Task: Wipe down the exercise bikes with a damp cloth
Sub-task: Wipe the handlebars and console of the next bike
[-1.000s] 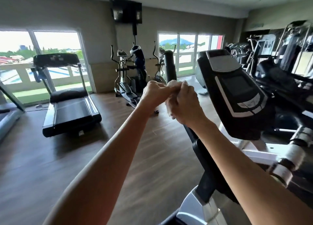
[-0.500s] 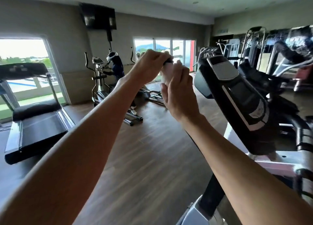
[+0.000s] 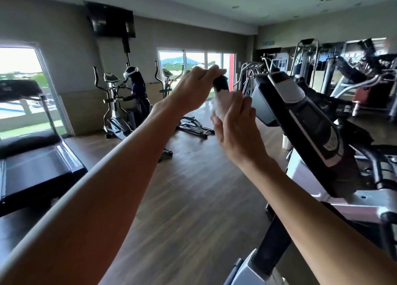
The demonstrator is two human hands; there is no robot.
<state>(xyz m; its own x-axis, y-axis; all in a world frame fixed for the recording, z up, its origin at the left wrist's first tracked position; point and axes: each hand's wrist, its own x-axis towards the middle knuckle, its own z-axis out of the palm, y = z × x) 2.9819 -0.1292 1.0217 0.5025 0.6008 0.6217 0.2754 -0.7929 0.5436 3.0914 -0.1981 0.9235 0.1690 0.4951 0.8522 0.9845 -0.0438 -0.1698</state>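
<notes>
A black upright handle point(image 3: 220, 84) of the exercise machine stands in the middle of the view. My left hand point(image 3: 194, 87) grips its top end from the left. Just below, my right hand point(image 3: 235, 128) wraps a white cloth point(image 3: 221, 107) round the handle. The machine's black and silver console point(image 3: 300, 113) tilts up to the right of my hands. Its lower post point(image 3: 270, 248) and grey frame point(image 3: 352, 205) show at the bottom right. Most of the handle is hidden behind my right hand and forearm.
A treadmill point(image 3: 36, 166) stands at the left by a bright window. Two ellipticals point(image 3: 120, 104) stand at the back, with a person in dark clothes point(image 3: 137, 91) on one. Weight machines point(image 3: 343, 80) crowd the right. Wooden floor point(image 3: 182, 198) lies between.
My left hand has shifted to the top of the handle. My right hand with the cloth has slid a little lower. The view has turned right and slightly up.
</notes>
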